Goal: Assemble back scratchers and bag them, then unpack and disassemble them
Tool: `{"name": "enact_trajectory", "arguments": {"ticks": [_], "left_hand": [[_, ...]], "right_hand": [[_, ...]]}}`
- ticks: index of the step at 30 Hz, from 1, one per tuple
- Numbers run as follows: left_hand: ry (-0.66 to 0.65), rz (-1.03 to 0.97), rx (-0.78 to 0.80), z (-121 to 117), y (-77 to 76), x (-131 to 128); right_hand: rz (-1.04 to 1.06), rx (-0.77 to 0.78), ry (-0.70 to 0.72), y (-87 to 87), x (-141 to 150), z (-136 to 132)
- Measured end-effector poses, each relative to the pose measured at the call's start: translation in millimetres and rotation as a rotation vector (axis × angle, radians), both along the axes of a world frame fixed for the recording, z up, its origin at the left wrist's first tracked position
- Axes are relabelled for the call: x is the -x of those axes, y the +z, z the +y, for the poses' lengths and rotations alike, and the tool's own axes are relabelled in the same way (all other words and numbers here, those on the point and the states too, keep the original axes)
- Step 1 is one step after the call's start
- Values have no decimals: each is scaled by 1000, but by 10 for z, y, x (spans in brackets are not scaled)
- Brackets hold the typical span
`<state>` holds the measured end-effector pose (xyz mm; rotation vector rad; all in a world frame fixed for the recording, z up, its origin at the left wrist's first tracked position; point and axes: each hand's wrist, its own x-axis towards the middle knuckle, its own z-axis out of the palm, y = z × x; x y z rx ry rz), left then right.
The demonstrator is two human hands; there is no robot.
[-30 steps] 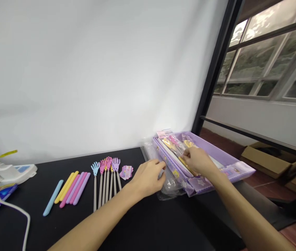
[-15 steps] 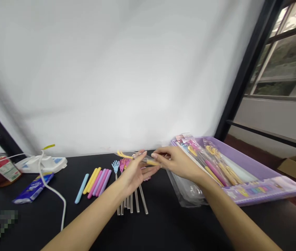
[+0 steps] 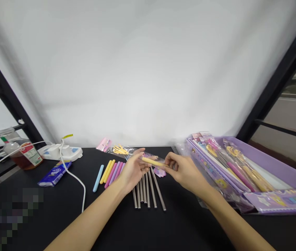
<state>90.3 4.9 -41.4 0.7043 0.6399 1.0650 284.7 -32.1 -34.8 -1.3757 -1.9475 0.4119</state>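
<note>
A yellow back scratcher point(image 3: 152, 161) in a clear plastic sleeve lies across my left hand point(image 3: 134, 169), whose fingers curl round it. Its hand-shaped head point(image 3: 120, 150) points left, beyond which the sleeve ends in a pink header card point(image 3: 103, 144). My right hand point(image 3: 183, 170) pinches the sleeve at the handle end. Below my hands lie several metal back scratcher rods point(image 3: 152, 191), their heads mostly hidden behind my left hand. Small purple cards point(image 3: 160, 172) rest beside them. Left of my forearm are loose handles in blue point(image 3: 98, 178), yellow point(image 3: 108, 171), pink and purple.
On the right stands a purple display box point(image 3: 286, 164) holding packed back scratchers, with clear plastic bags point(image 3: 180, 148) beside it. At the left are a white power strip point(image 3: 75, 153) with a cable, a blue packet point(image 3: 55, 173) and a bottle point(image 3: 24, 153). A white wall rises behind.
The sleeved back scratcher's head and pink card now show stretched out to the left. My right hand has shifted to the handle end. The view has turned, so the table things appear further right.
</note>
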Motion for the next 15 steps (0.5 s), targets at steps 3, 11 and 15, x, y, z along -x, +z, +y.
{"name": "enact_trajectory", "arguments": {"ticks": [3,11,15], "left_hand": [[71,-6,-21,87,24,72],[236,26,-103,179,30,163],[265,19,-51,163,84,143]], "right_hand": [[-18,6,62,14,-78,-20],[201,228,226,81,-39,-127],[169,235,218,132,49,-161]]}}
